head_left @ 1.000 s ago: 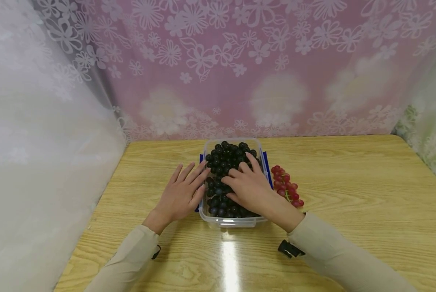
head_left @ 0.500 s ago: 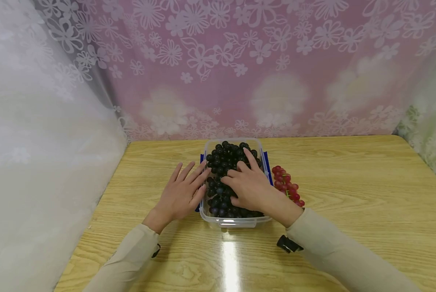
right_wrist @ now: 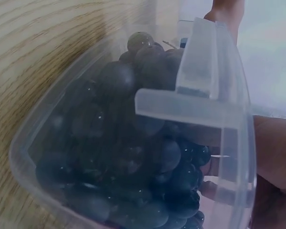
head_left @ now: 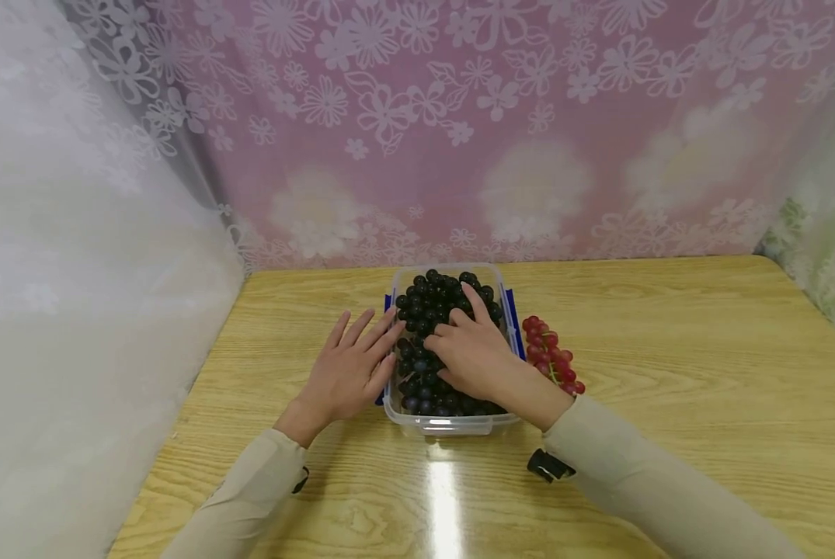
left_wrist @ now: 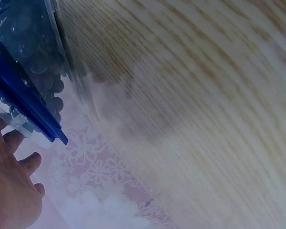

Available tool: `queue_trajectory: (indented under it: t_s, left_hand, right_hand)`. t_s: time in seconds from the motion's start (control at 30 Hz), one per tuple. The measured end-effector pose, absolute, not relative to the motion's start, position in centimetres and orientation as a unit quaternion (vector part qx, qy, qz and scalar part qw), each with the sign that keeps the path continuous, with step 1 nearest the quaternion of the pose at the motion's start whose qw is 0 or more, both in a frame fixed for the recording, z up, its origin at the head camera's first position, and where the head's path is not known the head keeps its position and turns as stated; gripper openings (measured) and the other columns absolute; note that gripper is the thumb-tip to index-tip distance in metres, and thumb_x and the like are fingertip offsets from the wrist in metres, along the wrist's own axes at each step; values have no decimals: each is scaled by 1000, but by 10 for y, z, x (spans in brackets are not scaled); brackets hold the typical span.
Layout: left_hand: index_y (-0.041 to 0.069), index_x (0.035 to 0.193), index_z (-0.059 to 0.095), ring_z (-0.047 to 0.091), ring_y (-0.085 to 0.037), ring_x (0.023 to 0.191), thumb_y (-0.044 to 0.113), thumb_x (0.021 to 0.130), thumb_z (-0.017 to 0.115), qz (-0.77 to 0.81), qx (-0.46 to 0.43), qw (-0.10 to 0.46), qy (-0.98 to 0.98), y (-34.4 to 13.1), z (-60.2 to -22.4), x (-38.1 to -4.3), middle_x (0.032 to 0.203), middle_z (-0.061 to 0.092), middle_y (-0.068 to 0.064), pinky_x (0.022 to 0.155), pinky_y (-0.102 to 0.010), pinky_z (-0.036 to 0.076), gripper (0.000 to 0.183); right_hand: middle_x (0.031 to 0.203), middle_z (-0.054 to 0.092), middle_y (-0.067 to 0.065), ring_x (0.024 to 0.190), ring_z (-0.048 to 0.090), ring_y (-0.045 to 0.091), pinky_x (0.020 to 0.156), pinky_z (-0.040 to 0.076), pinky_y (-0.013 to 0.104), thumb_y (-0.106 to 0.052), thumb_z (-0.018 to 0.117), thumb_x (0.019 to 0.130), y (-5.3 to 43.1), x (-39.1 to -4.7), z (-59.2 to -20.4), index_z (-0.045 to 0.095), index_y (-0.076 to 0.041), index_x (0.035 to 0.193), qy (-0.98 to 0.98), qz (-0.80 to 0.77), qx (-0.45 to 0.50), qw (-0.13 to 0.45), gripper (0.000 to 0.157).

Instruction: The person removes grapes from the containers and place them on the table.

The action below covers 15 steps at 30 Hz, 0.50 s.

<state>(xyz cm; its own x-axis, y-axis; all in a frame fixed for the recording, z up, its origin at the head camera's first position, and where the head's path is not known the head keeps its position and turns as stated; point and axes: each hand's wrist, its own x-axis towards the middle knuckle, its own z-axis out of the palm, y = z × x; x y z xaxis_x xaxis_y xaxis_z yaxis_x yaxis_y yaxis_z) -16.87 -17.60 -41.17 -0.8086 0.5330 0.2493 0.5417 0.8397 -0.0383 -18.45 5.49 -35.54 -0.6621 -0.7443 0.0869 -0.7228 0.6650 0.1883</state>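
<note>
A clear plastic food container (head_left: 455,424) with blue side clips stands on the wooden table, full of black grapes (head_left: 420,299). My left hand (head_left: 350,371) has its fingers spread, with the fingertips at the container's left rim. In the left wrist view, that hand (left_wrist: 9,179) is beside a blue clip (left_wrist: 26,100). My right hand (head_left: 476,353) reaches over the right rim and curls its fingers and thumb over a bunch of black grapes inside; its index finger is straighter than the others. Through the container wall, the right wrist view shows black grapes (right_wrist: 109,129) against the side, with fingertips partly hidden among them.
A bunch of red grapes (head_left: 553,357) lies on the table just right of the container, close to the right forearm. Behind the wooden table (head_left: 669,341) hangs a pink flowered curtain (head_left: 417,155), and a white sheet (head_left: 95,310) hangs on the left.
My right hand has shifted slightly left over the black grapes, and its index finger has moved a little left too. The left hand and the container are nearly still.
</note>
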Motion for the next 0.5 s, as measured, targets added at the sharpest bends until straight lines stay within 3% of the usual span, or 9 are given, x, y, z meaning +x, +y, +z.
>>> queue_trajectory:
  t_s: [0.5]
  left_hand:
    - [20,151,33,18,-25,143,44,103,14,-23,-285,130,-950,-175,-412,-169,156,24,0,114,-49,6,57]
  right_hand:
    - [101,70,-4,98,57,22,109,4,61,-37,80,77,63,-185,-361,73,-22,107,-896,-13,428,117,35]
